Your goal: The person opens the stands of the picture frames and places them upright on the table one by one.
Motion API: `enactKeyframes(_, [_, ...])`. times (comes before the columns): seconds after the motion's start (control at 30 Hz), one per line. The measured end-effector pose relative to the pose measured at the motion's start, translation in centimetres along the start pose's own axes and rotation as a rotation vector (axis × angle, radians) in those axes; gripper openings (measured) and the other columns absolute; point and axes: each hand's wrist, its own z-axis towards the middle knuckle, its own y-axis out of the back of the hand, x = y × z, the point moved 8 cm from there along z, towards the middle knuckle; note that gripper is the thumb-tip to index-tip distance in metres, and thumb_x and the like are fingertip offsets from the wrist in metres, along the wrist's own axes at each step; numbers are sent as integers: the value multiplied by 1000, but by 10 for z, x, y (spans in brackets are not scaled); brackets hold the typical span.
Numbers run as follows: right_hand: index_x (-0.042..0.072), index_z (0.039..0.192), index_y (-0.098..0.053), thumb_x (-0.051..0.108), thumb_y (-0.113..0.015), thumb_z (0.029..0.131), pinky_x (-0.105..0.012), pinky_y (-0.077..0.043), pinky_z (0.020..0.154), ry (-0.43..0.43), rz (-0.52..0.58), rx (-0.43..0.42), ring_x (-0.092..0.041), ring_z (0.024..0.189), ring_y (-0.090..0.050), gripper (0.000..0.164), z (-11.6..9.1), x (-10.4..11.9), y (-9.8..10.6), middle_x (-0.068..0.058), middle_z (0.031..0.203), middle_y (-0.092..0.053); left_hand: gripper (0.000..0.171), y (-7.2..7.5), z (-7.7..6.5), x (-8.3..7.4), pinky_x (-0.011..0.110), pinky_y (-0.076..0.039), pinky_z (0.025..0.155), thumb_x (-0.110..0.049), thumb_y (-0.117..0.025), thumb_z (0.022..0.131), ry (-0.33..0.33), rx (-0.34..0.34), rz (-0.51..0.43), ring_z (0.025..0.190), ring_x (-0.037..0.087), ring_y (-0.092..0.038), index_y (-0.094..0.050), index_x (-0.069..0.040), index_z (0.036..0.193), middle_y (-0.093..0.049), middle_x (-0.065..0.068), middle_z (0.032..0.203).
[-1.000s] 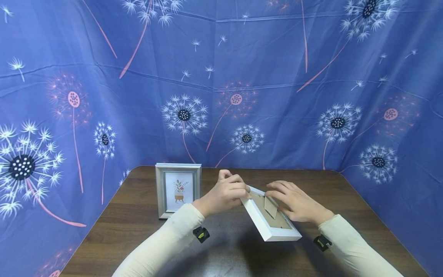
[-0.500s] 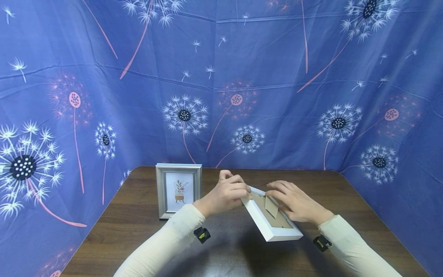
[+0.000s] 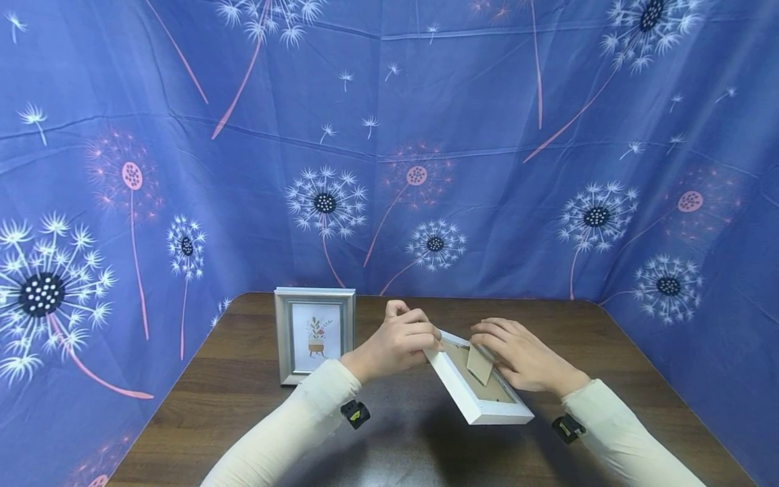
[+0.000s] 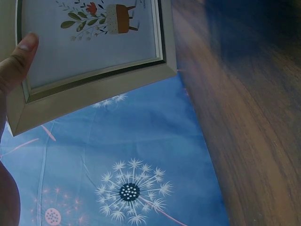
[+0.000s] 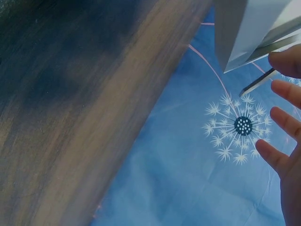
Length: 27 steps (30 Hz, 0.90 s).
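My left hand grips one edge of a white picture frame, held tilted with its brown backing up. In the left wrist view my thumb lies over the frame's inner edge, and the picture of a potted plant shows under it. A flat easel stand leans out from the backing. At its raised edge is my right hand, thumb and index finger on either side of it. The right wrist view shows the stand edge-on, the other fingers spread apart.
A silver picture frame with a plant print stands upright on the wooden table, left of my hands. Behind and beside the table hangs a blue dandelion-print cloth. Black wrist cameras sit on both cream sleeves.
The easel stand has swung a little farther out from the backing, toward the right, along with my right fingers. My left hand and the white frame have hardly moved.
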Motion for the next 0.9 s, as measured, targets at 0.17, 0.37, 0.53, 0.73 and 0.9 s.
enactKeyframes(0.17, [11, 118, -60, 4, -62, 67, -49, -36, 97, -8, 8, -6, -33, 119, -52, 52, 0, -1, 1, -12, 127, -60, 25, 1, 0, 0, 41, -32, 85, -8, -85, 71, 1, -4, 5, 86, 8, -59, -68, -18, 86, -69, -11, 90])
enactKeyframes(0.37, [10, 118, -60, 8, -61, 70, -47, -35, 99, -17, -3, 2, -32, 118, -53, 48, -3, 0, 0, -9, 121, -63, 23, 1, 1, -2, 40, -33, 85, -8, -84, 73, -1, -9, 5, 85, 8, -60, -67, -18, 83, -69, -11, 88])
enactKeyframes(0.53, [9, 118, -61, 10, -61, 68, -48, -37, 97, -5, -30, -23, -33, 116, -54, 50, -5, 0, 1, -8, 119, -62, 23, 0, 1, -3, 41, -33, 85, -10, -85, 74, 4, -11, 3, 84, 7, -60, -66, -19, 83, -69, -12, 88])
enactKeyframes(0.73, [8, 118, -61, 9, -60, 66, -49, -38, 94, 8, -43, -60, -34, 113, -55, 53, -5, 0, 5, -9, 119, -62, 23, -1, 0, -3, 44, -34, 83, -9, -84, 74, 5, -3, -4, 85, 8, -60, -66, -18, 84, -69, -12, 88])
enactKeyframes(0.9, [9, 119, -61, 10, -59, 68, -47, -36, 97, -7, -44, -41, -34, 115, -54, 50, -6, -1, 4, -8, 120, -61, 23, -1, 0, -3, 42, -33, 84, -9, -85, 73, 3, -1, -5, 85, 7, -59, -67, -18, 84, -70, -12, 88])
